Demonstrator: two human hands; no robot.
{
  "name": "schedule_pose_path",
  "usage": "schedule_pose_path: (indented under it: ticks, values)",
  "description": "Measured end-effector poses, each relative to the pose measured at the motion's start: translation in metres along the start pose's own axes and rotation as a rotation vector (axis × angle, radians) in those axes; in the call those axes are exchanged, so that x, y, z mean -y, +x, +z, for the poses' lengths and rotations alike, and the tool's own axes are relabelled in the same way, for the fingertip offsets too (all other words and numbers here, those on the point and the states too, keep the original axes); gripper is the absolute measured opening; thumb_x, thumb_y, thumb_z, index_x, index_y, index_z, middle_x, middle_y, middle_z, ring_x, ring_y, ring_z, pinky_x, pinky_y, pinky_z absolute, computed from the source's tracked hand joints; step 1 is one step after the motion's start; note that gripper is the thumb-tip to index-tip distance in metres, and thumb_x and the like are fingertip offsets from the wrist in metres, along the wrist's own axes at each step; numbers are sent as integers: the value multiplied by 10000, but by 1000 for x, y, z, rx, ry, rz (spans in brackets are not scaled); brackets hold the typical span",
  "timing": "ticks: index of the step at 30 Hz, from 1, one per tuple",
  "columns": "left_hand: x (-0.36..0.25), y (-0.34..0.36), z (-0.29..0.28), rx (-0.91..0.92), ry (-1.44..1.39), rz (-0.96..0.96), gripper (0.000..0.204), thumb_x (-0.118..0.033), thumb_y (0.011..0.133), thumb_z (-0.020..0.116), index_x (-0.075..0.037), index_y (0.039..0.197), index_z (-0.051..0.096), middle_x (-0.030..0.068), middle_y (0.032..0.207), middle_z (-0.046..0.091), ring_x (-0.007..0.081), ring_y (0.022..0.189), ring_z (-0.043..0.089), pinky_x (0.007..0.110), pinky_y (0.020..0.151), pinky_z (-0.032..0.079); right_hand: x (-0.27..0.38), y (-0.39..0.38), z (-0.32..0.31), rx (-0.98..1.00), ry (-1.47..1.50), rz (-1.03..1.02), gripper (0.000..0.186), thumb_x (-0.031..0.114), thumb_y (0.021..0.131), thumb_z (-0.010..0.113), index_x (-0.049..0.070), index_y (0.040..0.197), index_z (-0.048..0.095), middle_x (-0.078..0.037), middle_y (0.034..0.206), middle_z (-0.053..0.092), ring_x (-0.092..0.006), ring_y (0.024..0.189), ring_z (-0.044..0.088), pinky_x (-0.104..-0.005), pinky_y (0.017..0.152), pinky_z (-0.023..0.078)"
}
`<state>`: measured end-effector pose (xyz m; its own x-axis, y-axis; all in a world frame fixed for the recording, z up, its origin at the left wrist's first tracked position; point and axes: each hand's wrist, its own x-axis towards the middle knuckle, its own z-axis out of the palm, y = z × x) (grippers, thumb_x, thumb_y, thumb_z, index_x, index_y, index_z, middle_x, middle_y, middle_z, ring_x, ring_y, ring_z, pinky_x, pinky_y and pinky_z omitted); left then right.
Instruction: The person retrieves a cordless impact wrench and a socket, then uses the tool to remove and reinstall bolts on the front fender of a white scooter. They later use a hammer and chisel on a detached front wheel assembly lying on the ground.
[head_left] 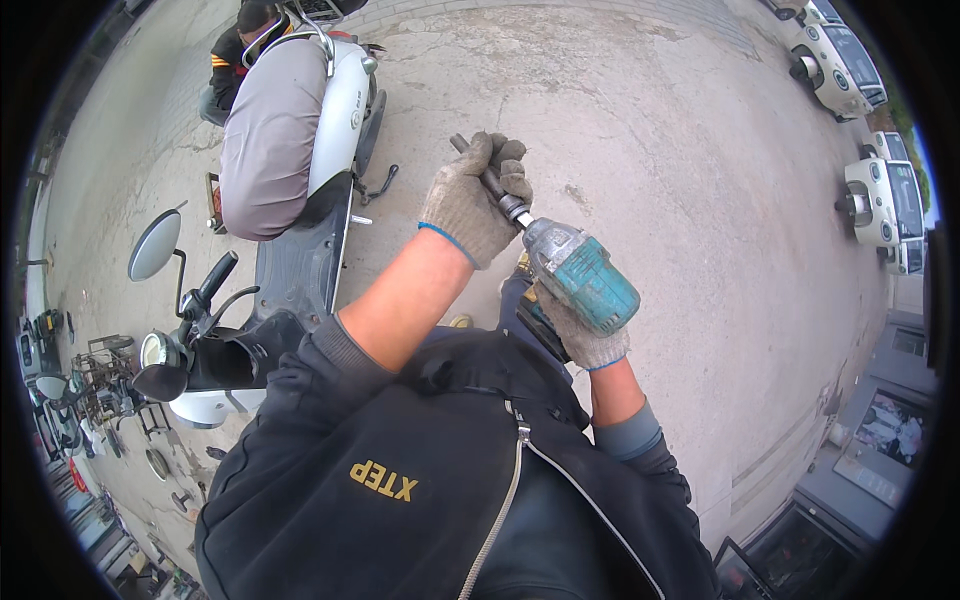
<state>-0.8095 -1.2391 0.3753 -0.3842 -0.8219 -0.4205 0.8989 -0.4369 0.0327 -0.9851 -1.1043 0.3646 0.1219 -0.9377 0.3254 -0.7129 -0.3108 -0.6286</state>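
Note:
A teal and grey cordless impact wrench (582, 275) is held up in front of my body, its nose pointing up and to the left. My right hand (585, 335), in a grey knitted work glove, is wrapped round its grip beneath the motor housing. A long dark socket (492, 182) extends from the wrench's nose. Around this socket my gloved left hand (478, 195) is closed, with the socket's far end sticking out past the fingers. The trigger and most of the grip are hidden behind the housing.
To my left stands a white scooter (345, 120) with a grey-covered seat (275, 140) and a round mirror (155, 245). A person (235, 55) crouches beyond it. Small white vehicles (885, 200) are parked at the right. Assorted parts (110, 380) lie at the far left on concrete.

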Motion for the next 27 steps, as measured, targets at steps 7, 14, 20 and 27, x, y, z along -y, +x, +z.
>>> schedule_pose_path:
  ticks: [7, 14, 20, 27]
  values:
    - [-60, 90, 45, -95, -70, 351, 213, -284, 1069, 580, -79, 1031, 624, 50, 869, 630, 150, 703, 576, 285, 622, 515, -75, 159, 22, 272, -132, -325, 321, 178, 896, 771, 153, 1212, 725, -72, 1112, 740, -275, 1105, 686, -413, 984, 537]
    - [-130, 151, 48, -329, -116, 476, 216, -288, 1075, 588, -74, 1058, 570, 54, 845, 582, 129, 648, 521, 267, 572, 487, -104, 285, 79, 678, 992, 511, 404, 204, 918, 704, 64, 1291, 638, -124, 1173, 713, -255, 993, 724, -373, 879, 589]
    - [-202, 246, -19, -429, 6, 408, 275, -318, 1074, 588, -45, 1106, 571, 100, 941, 630, 226, 771, 628, 380, 728, 583, -151, 331, 179, 650, -30, -198, 416, 245, 902, 768, 81, 1271, 668, -78, 1158, 729, -231, 1019, 719, -373, 886, 586]
    - [-242, 281, -127, -895, 412, 110, 420, -270, 1021, 663, -28, 1344, 549, 179, 1224, 643, 322, 1097, 666, 433, 933, 591, -214, 369, 294, 522, 974, 1214, 198, 139, 908, 768, 80, 1074, 677, -29, 768, 637, -131, 609, 591, -342, 574, 518]
